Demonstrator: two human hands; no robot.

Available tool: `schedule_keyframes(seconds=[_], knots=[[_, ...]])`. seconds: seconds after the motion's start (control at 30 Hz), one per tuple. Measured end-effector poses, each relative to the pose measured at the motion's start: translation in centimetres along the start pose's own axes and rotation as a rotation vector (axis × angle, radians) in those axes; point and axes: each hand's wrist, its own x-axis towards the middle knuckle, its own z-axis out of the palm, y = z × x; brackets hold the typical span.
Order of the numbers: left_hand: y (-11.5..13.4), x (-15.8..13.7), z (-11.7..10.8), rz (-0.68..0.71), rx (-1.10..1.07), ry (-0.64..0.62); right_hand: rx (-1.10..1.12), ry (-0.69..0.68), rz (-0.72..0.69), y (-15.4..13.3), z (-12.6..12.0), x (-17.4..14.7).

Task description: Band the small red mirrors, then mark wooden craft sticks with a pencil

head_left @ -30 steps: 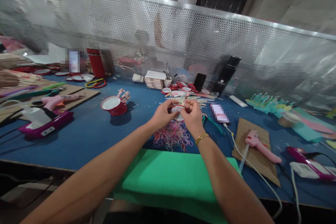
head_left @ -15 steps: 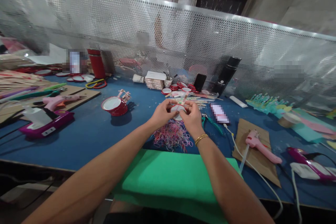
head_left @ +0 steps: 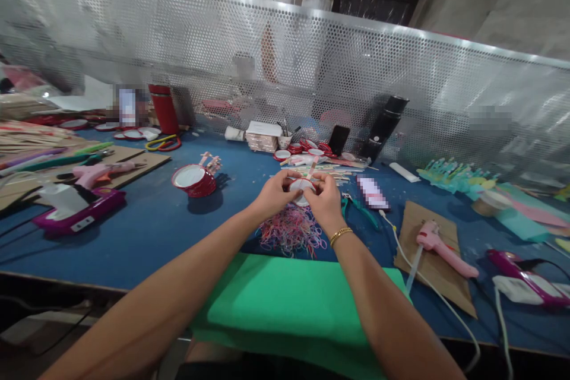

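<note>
Head view: left hand (head_left: 276, 193) and right hand (head_left: 327, 196) both pinch the red-rimmed white disc (head_left: 301, 184), thumbs on its face, probably for steadiness. Disc's just beyond the coloured loops (head_left: 293, 231), presumably piled there for easy reach.

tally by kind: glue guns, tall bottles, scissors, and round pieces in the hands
Pink glue guns: 2
Tall bottles, one red, one black: 2
Scissors: 1
Round red-rimmed piece, held by left hand and right hand: 1
Total: 6
</note>
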Motion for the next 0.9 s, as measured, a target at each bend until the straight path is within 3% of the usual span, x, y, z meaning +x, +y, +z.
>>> schedule_keyframes(seconds=[0.77,0.9], knots=[[0.2,0.1,0.0,-0.065,-0.086,-0.014,0.060,-0.010,0.051,-0.3,0.2,-0.1],[0.6,0.5,-1.2,-0.088,-0.139,0.057,0.167,-0.037,0.061,-0.6,-0.1,0.0]])
